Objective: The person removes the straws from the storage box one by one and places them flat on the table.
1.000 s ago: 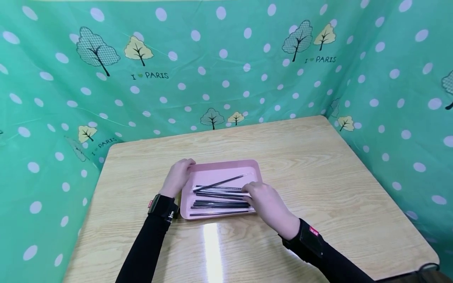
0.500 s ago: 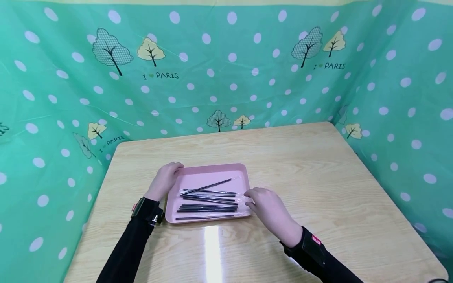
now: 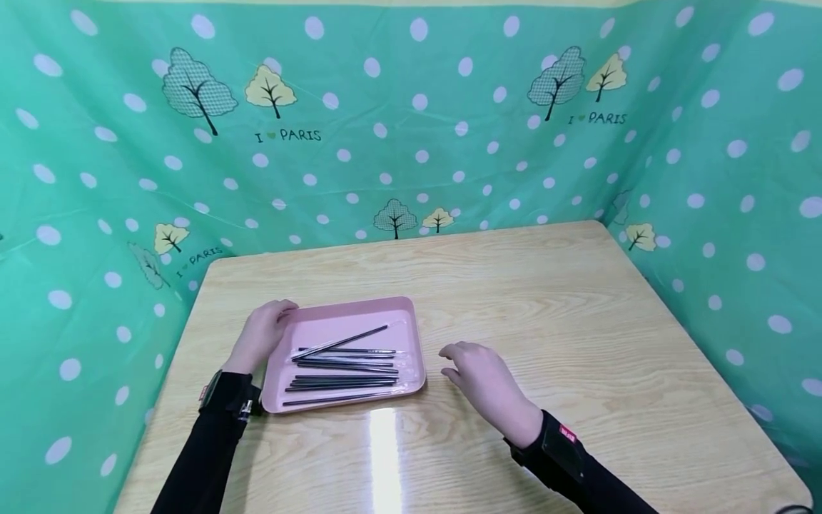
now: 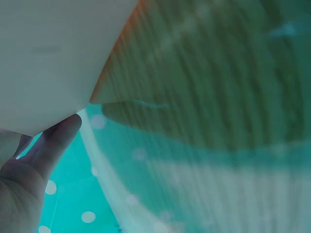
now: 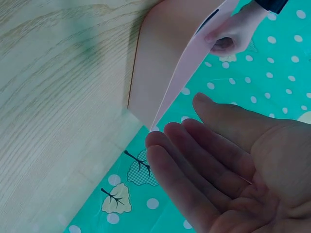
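Observation:
A pink tray [image 3: 347, 308] lies on the table in the head view. Several slim dark sticks [image 3: 343, 382], shiny and with clear film at their right ends, lie in it, one slanting over the others. My left hand [image 3: 260, 334] grips the tray's left rim near the far corner; the right wrist view also shows this hand [image 5: 238, 31] at the rim. To the right of the tray, apart from it, my right hand [image 3: 488, 382] hovers over the table with loosely bent fingers. Its palm [image 5: 272, 174] holds nothing in the right wrist view.
The light wood table [image 3: 546, 285] spreads around the tray, with a bright reflected strip [image 3: 385, 457] in front. A green dotted cloth [image 3: 449, 86] hangs behind and at both sides. A dark cable [image 3: 795, 509] shows at the lower right corner.
The tray with its sticks has slid left together with my left hand. My right hand, earlier over the sticks and then at the tray's right rim, is now clear of the tray.

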A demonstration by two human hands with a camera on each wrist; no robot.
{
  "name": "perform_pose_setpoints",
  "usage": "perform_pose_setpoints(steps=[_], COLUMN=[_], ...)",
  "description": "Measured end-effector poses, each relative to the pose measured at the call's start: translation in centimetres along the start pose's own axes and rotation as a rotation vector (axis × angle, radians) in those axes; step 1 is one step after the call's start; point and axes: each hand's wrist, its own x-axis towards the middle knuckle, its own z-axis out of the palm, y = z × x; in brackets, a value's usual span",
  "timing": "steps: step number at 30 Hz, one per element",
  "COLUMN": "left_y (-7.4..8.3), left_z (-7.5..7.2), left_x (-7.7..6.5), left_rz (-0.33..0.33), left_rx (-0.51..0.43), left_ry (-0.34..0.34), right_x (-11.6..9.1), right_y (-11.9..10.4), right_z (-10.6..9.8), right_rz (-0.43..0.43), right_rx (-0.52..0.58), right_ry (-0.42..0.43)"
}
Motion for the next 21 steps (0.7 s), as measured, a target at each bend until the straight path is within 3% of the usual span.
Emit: perform_pose_setpoints(steps=[5,11,16,21], left_y=[-0.3,-0.3,-0.4,-0.3], left_z=[0.0,-0.2,-0.3,-0.6], left_x=[-0.1,0.0,-0.1,-0.1], left_rz=[-0.004,0.003,0.016,0.022], left_rx=[0.005,-0.002,0.011,0.005], left_ry=[0.003,-0.022,-0.016,-0.018], right_x=[0.1,0.6,2.6,6.0], right_y=[-0.2,-0.5,-1.4,-3.0], right_z=[0.3,0.4,0.6,0.7], right_rz=[-0.004,-0.024,-0.08,-0.127], right_rx=[0.008,-0.008,-0.015,-0.017], right_ry=[-0.032,-0.012,-0.014,-0.08])
